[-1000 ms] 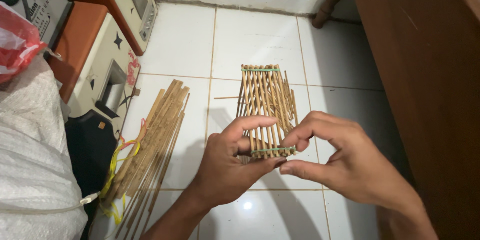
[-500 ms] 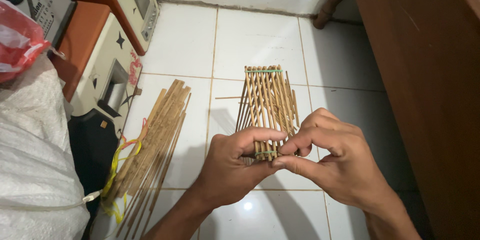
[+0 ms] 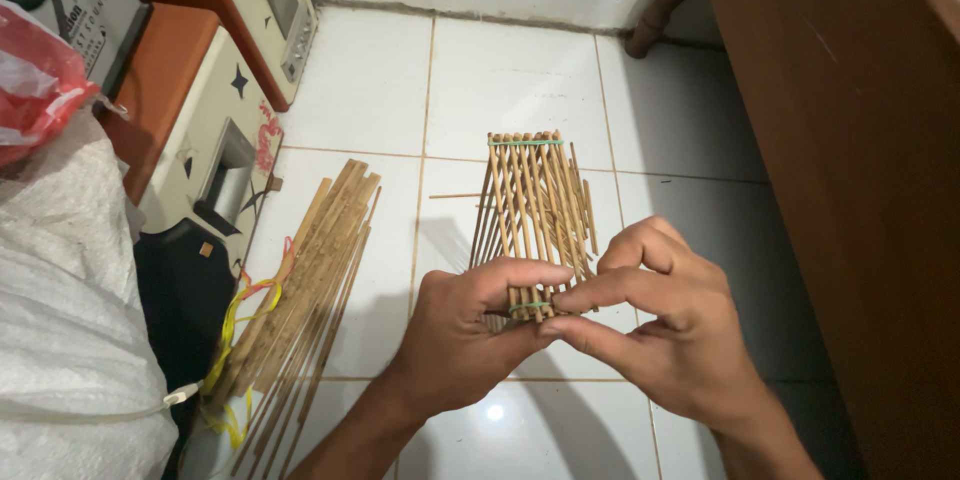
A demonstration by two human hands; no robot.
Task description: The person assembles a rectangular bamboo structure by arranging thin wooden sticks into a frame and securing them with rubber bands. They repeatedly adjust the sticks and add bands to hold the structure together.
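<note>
A small rack of thin bamboo sticks, bound with a green rubber band at each end, is held up over the white tiled floor. My left hand grips its near end from the left, thumb and forefinger over the sticks. My right hand pinches the same near end from the right, fingertips at the green band. One loose stick pokes out to the left of the rack.
A bundle of long bamboo strips tied with yellow cord lies on the floor at left. Beyond it are cream and orange machines and a white sack. A brown wooden cabinet fills the right side.
Both hands have shifted slightly up and closer together on the rack's near end; the right fingers have moved onto the green band. The rack sits a little higher in view.
</note>
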